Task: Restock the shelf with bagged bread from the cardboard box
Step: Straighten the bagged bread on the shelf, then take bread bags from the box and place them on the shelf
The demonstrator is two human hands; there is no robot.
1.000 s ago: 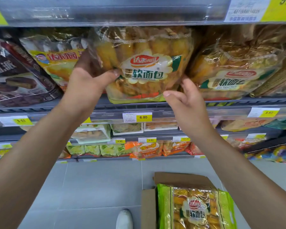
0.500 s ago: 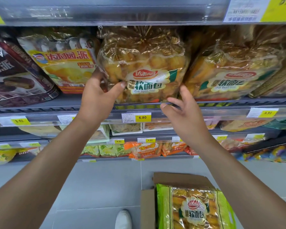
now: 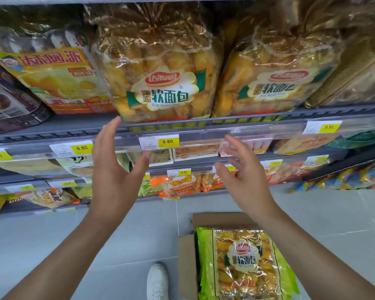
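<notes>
A clear bag of soft bread (image 3: 158, 68) stands upright on the grey shelf (image 3: 80, 126), beside a second bag of the same bread (image 3: 275, 76) on its right. My left hand (image 3: 115, 167) hangs below the shelf edge, fingers straight and spread, holding nothing. My right hand (image 3: 243, 176) is level with it to the right, fingers also spread and empty. Both hands are apart from the bag. On the floor below, a cardboard box (image 3: 187, 265) holds a green-edged bag of bread (image 3: 245, 263).
A yellow pie bag (image 3: 52, 72) and a dark snack bag (image 3: 7, 100) fill the shelf's left part. Price tags (image 3: 159, 141) line the shelf rail. Lower shelves (image 3: 182, 182) carry more snacks. My white shoe (image 3: 157, 280) stands on the grey tiled floor beside the box.
Both hands have let go of the middle bread bag and dropped below the shelf edge with fingers spread. The bag now stands upright on the shelf by itself.
</notes>
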